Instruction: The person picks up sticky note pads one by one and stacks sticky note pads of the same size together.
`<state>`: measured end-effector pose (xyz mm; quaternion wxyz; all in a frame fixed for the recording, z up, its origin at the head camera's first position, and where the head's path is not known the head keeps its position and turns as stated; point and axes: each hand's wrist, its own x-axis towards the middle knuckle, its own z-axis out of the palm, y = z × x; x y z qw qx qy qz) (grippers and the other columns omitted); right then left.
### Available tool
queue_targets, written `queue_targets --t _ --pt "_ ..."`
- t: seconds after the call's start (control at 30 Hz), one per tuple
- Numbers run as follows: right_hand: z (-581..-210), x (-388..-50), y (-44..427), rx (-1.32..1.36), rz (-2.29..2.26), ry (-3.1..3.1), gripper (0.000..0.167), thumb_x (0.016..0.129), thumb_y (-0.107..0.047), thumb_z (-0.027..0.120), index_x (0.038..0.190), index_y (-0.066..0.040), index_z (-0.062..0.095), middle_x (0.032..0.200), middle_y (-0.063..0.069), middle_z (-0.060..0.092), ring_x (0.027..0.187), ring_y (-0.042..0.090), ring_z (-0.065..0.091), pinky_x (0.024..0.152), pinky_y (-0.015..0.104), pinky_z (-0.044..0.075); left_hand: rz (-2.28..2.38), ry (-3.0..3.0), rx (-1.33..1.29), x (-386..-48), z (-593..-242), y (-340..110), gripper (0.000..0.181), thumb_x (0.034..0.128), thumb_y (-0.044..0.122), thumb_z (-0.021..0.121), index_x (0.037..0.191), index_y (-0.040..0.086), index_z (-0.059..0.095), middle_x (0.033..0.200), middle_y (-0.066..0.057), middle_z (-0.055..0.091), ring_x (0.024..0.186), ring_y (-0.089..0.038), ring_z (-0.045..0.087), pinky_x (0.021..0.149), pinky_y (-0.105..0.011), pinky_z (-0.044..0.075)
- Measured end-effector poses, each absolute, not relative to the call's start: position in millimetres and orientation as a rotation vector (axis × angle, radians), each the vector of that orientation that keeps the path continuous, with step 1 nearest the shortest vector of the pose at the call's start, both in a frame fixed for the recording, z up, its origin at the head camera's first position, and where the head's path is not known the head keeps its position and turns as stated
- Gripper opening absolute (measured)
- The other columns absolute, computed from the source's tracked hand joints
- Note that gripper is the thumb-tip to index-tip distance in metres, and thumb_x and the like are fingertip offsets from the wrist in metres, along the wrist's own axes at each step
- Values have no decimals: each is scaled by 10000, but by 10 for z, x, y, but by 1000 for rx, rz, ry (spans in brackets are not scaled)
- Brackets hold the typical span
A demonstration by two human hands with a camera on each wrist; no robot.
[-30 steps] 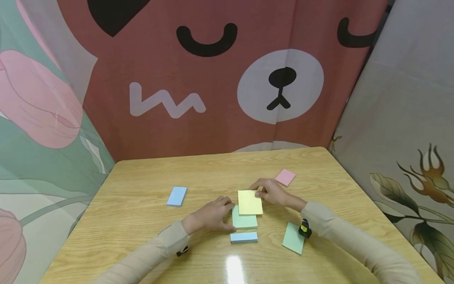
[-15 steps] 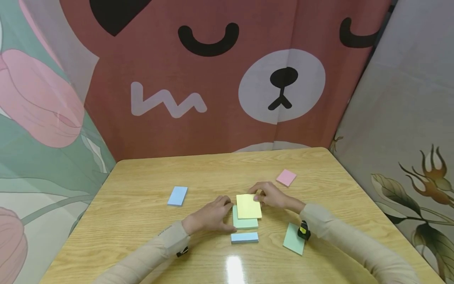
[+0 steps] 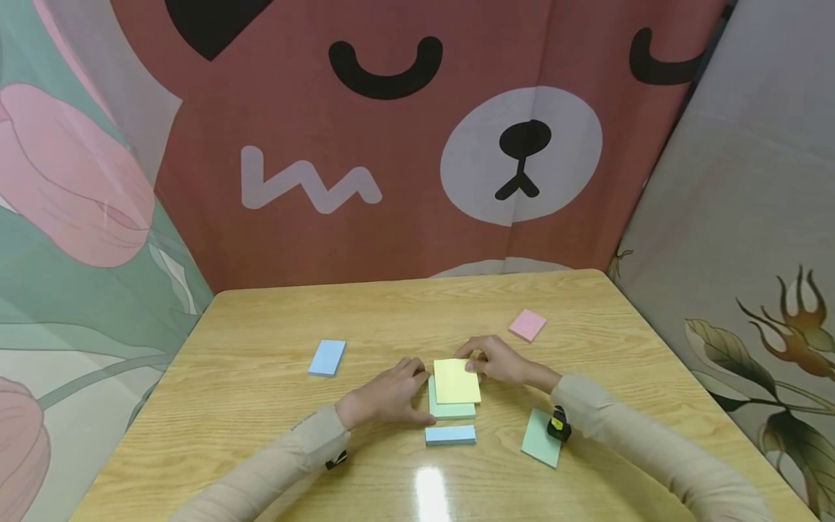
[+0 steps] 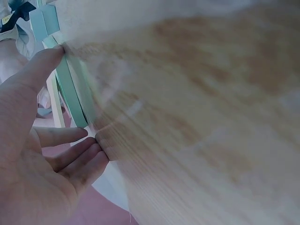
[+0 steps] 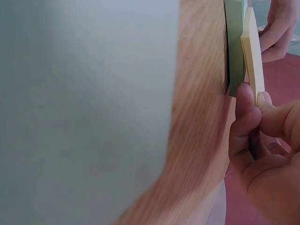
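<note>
My right hand [image 3: 493,358] pinches the far right corner of a yellow sticky note pad [image 3: 457,382] between thumb and fingers. That pad overlaps a green sticky note pad [image 3: 453,412] on the table, hiding most of it. In the right wrist view the yellow pad [image 5: 253,56] stands close against the green pad [image 5: 236,51], slightly angled; whether they touch all along is unclear. My left hand [image 3: 386,395] holds the green pad's left side, thumb at the near corner and fingertips by the far one, as the left wrist view of the green pad [image 4: 70,89] shows.
A narrow blue pad [image 3: 450,435] lies just in front of the green one. Another green pad [image 3: 541,437] is beside the right wrist, partly covered by it. A pink pad [image 3: 528,325] lies far right and a blue pad [image 3: 327,358] left, on the wooden table [image 3: 261,449].
My right hand has brought the yellow pad a little nearer and slightly left, so it covers more of the green pad. The left hand stays in place.
</note>
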<state>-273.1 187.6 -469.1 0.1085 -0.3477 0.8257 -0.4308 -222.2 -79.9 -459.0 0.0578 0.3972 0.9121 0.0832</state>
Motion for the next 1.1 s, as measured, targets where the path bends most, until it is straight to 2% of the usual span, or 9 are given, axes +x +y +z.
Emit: queue_targets --t 0.3,0.6,0.93,1.1 --pt "-4681 -2708 1872 -1004 -1283 2372 218 954 55 593 1158 56 672 1144 204 629 593 253 637 546 370 563 256 2766 1196 -2229 -4587 -795 853 865 600 672 1393 -51 510 1313 -99 482 1175 -191 449 940 -310 480" --pt "-4725 -2716 1869 -1047 -1247 2345 217 965 43 584 1155 19 686 1109 164 621 618 200 635 552 314 556 279 2763 1160 -2216 -4598 -793 869 851 606 684 1389 -53 502 1321 -88 484 1176 -176 450 973 -301 465" --pt "-4714 -2677 1846 -1032 -1203 2318 227 981 6 579 1183 2 682 1075 124 603 635 263 636 562 362 557 279 2774 1199 -2210 -4602 -793 844 851 584 699 1359 -68 527 1292 -92 497 1162 -184 466 950 -303 478" --pt "-4702 -2674 1835 -1018 -1189 2308 221 983 -3 582 1174 -21 692 1069 104 599 645 251 635 570 334 550 257 2778 1211 -2210 -4597 -797 852 861 603 674 1360 -71 526 1302 -102 492 1184 -203 463 961 -321 480"
